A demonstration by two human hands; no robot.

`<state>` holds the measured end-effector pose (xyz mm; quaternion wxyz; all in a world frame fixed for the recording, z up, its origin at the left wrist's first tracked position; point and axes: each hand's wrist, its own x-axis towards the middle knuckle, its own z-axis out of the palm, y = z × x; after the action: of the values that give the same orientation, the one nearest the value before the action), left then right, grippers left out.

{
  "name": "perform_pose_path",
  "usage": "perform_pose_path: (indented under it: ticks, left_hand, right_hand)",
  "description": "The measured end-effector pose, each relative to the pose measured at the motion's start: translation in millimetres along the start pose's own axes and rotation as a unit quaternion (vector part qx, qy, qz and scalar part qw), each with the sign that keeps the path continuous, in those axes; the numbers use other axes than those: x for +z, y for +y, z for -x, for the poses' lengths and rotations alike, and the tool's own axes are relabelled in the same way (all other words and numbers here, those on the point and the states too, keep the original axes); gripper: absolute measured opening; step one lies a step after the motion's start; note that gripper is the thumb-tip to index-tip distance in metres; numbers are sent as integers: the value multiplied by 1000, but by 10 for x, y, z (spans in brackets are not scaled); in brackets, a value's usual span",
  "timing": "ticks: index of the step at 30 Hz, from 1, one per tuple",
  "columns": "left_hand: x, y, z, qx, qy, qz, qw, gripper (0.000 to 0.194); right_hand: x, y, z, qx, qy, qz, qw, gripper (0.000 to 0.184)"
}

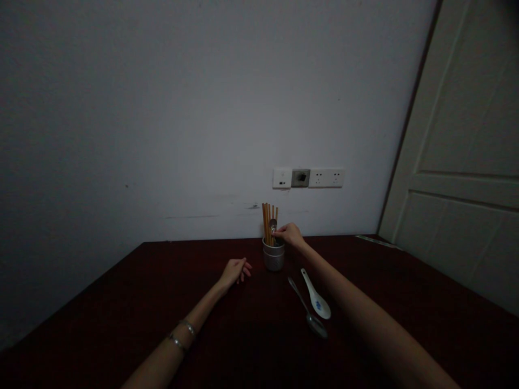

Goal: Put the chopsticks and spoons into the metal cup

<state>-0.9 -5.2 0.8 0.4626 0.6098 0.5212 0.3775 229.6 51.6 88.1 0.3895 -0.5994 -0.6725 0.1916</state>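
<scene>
My right hand [290, 233] pinches a small metal spoon [273, 223] at the mouth of a silver metal holder [273, 259]. The spoon's bowl points up, and its lower end is hidden by the holder. Several wooden chopsticks [266, 219] stand upright in that holder, just left of the spoon. To the holder's left, my left hand [236, 270] rests on the table with nothing in it, its fingers loosely bent and a little apart. Under my right forearm's left side lie a white ceramic spoon [317, 302] with a blue mark and a longer metal spoon [310, 317].
The dark red table [121, 302] meets a pale wall [203, 119] behind the holder. Wall sockets [325, 178] and a switch plate [282, 178] are set above it. A panelled door [466, 135] leans in view at the right. The light is dim.
</scene>
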Motion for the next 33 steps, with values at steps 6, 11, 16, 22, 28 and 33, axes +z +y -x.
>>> perform_pose_path:
  ticks: [6, 11, 16, 22, 28, 33]
  left_hand:
    - [6, 38, 22, -4, 0, 1, 1000, 40]
    - [10, 53, 31, -12, 5, -3, 1000, 39]
    - [11, 50, 32, -9, 6, -9, 1000, 40]
    - [15, 68, 62, -2, 5, -15, 1000, 40]
    - [17, 69, 88, 17, 7, -41, 999, 38]
    - [31, 26, 68, 41, 18, -73, 996, 33]
  right_hand:
    - [-41, -42, 34, -11, 21, 32, 999, 31]
    - [-84, -63, 34, -21, 33, 35, 999, 43]
    - [-101, -52, 13, -8, 22, 18, 1000, 44]
    - [-97, 7, -44, -2, 11, 9, 1000, 44]
    - [-238, 241, -32, 0, 16, 2, 1000, 40]
    - [-425, 697, 195, 30, 28, 60, 997, 25]
